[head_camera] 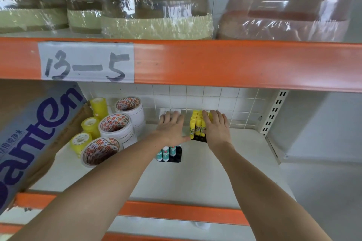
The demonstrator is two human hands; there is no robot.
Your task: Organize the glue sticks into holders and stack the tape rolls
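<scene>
Yellow glue sticks stand upright in a black holder at the back of the white shelf. My right hand lies flat against their right side with straight fingers. My left hand rests flat over white-capped glue sticks just left of them, hiding most of that group. Nearer me, teal-and-white glue sticks stand in a second black holder. On the left, white tape rolls with red-printed cores sit in stacks beside small yellow tape rolls.
A large cardboard box with blue lettering fills the shelf's left end. An orange beam with a paper label 13-5 runs overhead, carrying plastic-wrapped bundles. A tiled wall backs the shelf, and a perforated upright stands at the right.
</scene>
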